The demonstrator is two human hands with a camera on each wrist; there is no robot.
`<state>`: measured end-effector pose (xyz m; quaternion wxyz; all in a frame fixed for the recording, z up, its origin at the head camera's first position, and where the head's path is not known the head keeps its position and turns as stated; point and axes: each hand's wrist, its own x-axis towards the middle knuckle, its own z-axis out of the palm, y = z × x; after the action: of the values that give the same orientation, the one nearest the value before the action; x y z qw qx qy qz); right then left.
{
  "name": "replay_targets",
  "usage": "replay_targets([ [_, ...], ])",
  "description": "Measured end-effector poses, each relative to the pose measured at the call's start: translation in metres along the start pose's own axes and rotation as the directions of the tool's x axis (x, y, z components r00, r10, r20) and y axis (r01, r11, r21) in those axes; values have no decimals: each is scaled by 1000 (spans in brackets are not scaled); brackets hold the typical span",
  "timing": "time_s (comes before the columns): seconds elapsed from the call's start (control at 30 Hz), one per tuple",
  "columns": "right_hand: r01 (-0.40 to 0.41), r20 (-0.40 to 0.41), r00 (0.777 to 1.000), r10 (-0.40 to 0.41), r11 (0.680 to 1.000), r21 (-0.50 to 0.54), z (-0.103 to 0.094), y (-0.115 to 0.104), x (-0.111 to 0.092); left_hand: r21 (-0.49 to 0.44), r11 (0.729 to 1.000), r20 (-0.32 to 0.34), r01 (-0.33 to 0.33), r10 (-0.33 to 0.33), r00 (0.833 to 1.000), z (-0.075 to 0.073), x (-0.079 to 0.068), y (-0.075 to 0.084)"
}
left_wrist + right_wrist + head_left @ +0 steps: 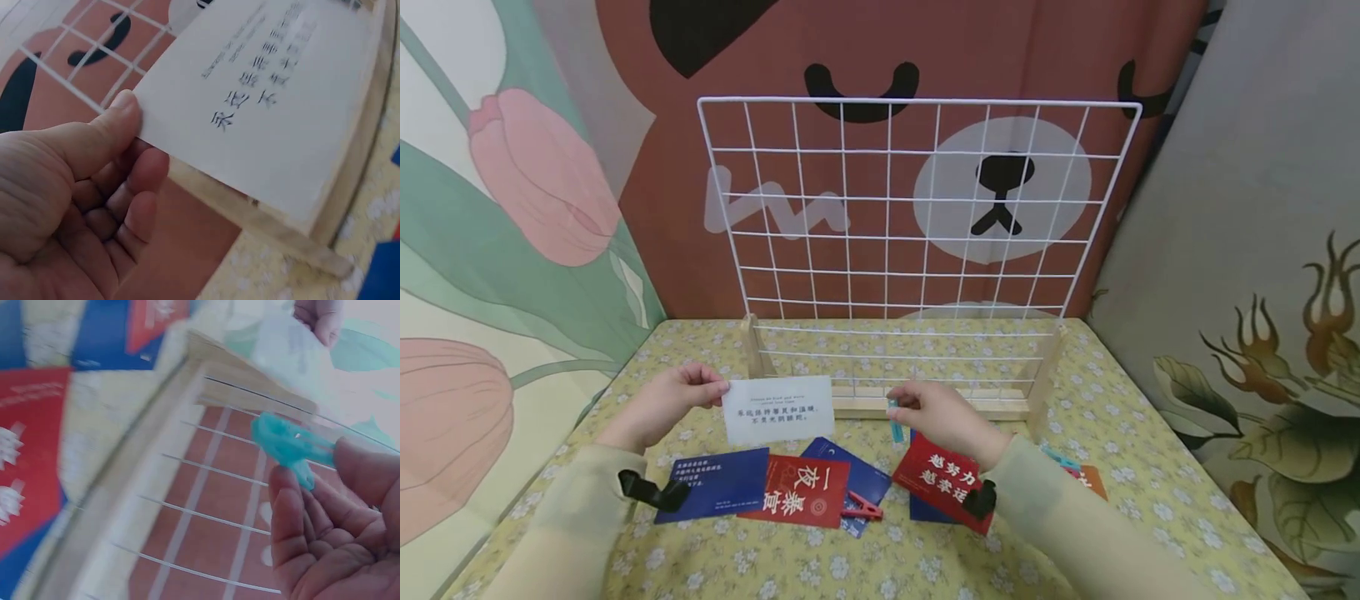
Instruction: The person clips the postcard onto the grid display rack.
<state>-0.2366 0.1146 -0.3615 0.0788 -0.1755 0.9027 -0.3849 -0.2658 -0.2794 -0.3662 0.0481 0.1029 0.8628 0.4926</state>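
Observation:
My left hand [681, 396] pinches a white card [778, 410] by its left edge, thumb on the printed face. Dark printed writing runs across that card, held up in front of the rack's lower left part. A teal clothespin [281, 440] sits between the thumb and fingers of my right hand [943, 415], right of the card and apart from it. Behind both hands stands a white wire grid rack [889, 200] on a wooden base [857, 408]. In the left wrist view the thumb [119, 115] lies on the card's edge.
On the flowered tablecloth [655, 567] lie a blue card [715, 483], a red card [808, 492], another blue card [865, 475] and a red clothespin [863, 505]. A red card [936, 483] over a blue one lies under my right forearm. Beyond it are a teal clothespin [1060, 458] and something orange [1092, 482].

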Motion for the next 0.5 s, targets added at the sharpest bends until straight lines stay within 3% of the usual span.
replay_targets([
  [0.2, 42, -15, 999, -41, 995, 94, -29, -24, 4, -15, 998, -62, -56, 54, 997, -3, 10, 26],
  [0.5, 200, -49, 980, -195, 967, 158, -59, -59, 11, -4, 993, -152, -119, 117, 981, -13, 25, 57],
])
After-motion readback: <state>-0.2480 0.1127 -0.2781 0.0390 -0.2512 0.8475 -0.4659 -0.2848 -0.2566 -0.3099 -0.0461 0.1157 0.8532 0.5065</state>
